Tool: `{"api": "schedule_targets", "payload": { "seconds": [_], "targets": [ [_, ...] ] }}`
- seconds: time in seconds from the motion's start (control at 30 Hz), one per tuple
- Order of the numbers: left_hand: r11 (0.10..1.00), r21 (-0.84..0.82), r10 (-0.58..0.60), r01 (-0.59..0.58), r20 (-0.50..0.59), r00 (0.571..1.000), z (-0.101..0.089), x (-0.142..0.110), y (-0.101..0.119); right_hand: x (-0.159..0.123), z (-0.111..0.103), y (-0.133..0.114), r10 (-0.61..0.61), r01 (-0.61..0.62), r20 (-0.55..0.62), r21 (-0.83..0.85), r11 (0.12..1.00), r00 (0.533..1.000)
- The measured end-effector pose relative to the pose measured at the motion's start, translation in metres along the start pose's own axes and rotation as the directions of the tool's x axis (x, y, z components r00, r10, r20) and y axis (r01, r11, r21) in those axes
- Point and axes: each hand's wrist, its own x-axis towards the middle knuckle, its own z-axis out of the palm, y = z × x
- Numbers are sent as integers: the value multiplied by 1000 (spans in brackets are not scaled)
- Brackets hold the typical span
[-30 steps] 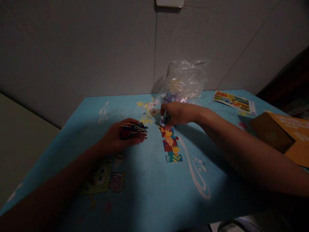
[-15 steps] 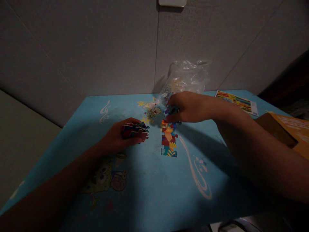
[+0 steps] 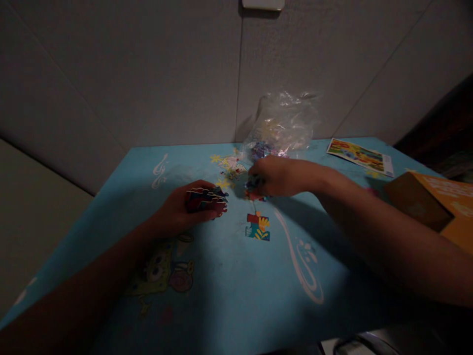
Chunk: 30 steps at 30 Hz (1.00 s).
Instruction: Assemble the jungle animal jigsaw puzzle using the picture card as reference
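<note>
My left hand [image 3: 177, 203] is closed around a stack of jigsaw puzzle pieces [image 3: 207, 201], their pale edges facing right. My right hand [image 3: 273, 176] bends over the middle of the table, its fingers curled on several puzzle pieces [image 3: 254, 184]; the fingers partly hide them. Just nearer than that hand, a small puzzle section [image 3: 257, 228] in teal, dark red and yellow lies flat on the tabletop.
The light blue table [image 3: 229, 296] has printed cartoon figures and white swirls. A clear plastic bag [image 3: 284, 123] holding more pieces leans against the wall [image 3: 148, 74]. A picture sheet [image 3: 360, 157] lies back right, beside an orange box [image 3: 439, 197] at the right edge.
My right hand rose toward the bag, then came back down and nearer. Part of the joined puzzle strip has been lifted or covered by it; the near section remains. My left hand stays still.
</note>
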Motion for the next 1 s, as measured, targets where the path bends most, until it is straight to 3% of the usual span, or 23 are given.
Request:
{"api": "schedule_targets", "payload": {
  "seconds": [0.1,0.23,0.33,0.47,0.53,0.6,0.73,0.8,0.9,1.0],
  "targets": [
    [1000,-20,-4,4,9,1000,0,0,-1,-9,-4,-2,-50,49,21,31,998,999],
    [1000,-10,11,-11,3,1000,1,0,0,-23,18,-28,-130,133,150,-9,991,980],
    [995,86,54,-51,-38,998,2,0,1,-26,33,-44,-103,106,91,-31,994,991],
    [970,207,165,-130,-163,973,3,4,-3,-18,32,-44,-60,59,79,15,998,995],
    [957,245,202,-152,-193,960,2,7,-7,-10,31,-41,-128,127,7,75,989,992],
    [934,307,243,-181,-178,954,0,9,-12,-1,35,-39,-205,229,-165,146,962,965],
    [934,290,237,-206,-73,969,-4,10,-21,20,56,-39,-148,324,-533,253,912,833],
    [935,293,226,-199,-60,972,-5,9,-22,29,69,-40,-109,368,-589,340,865,801],
    [892,365,304,-268,-46,951,-6,9,-20,38,87,-41,-68,441,-563,560,701,823],
    [856,435,323,-279,-29,946,-5,8,-14,42,97,-45,-80,510,-603,589,627,794]
  ]
}}
